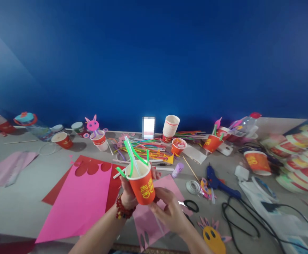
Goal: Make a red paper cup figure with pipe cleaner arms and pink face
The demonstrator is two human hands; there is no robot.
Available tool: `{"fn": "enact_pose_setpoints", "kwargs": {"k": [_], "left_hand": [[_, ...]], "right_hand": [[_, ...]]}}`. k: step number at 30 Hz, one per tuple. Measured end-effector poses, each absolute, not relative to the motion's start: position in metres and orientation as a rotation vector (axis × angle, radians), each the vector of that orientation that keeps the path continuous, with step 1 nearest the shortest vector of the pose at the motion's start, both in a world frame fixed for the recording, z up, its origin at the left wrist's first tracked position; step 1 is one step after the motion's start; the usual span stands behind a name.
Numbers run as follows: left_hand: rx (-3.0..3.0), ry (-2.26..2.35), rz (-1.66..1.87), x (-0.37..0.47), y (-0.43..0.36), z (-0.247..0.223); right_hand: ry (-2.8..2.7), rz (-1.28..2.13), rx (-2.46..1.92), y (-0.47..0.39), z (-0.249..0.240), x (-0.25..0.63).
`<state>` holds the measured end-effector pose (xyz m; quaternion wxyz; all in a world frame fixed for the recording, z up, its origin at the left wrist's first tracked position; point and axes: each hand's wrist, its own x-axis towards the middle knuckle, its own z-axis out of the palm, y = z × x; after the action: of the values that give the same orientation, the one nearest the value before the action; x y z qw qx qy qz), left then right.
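an orange-red paper cup [143, 188], held up just right of the bright pink sheet [81, 203], appears partly made: green stems [131, 168] stand at its rim, but it bears no figure like the pink rabbit [93, 125] beyond the sheet. the left hand [128, 194] is wrapped round its side; the right hand [168, 210] clasps its base between thumb and fingers.

The orange-red paper cup [142, 192] is smooth with a faint sheen; whether its green stems [131, 170] are fuzzy or slick is too blurred to tell. The pink sheet [82, 201] is flat, matt paper. The bracelet's beads [124, 210] look polished, the glue gun [224, 186] hard plastic, the thin stick [191, 168] wooden, the grey bench [19, 211] smooth and matt.
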<state>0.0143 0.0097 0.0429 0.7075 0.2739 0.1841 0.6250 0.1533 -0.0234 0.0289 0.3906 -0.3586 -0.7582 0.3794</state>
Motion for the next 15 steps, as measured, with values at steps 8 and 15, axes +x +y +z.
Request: {"fn": "enact_pose_setpoints", "kwargs": {"k": [8, 15], "left_hand": [[0.676, 0.249, 1.372, 0.013, 0.007, 0.040], [0.655, 0.242, 1.345, 0.017, 0.006, 0.041]], "right_hand": [[-1.870, 0.851, -0.910, -0.030, 0.021, 0.143], [-1.749, 0.918, -0.858, -0.036, 0.015, 0.139]]}}
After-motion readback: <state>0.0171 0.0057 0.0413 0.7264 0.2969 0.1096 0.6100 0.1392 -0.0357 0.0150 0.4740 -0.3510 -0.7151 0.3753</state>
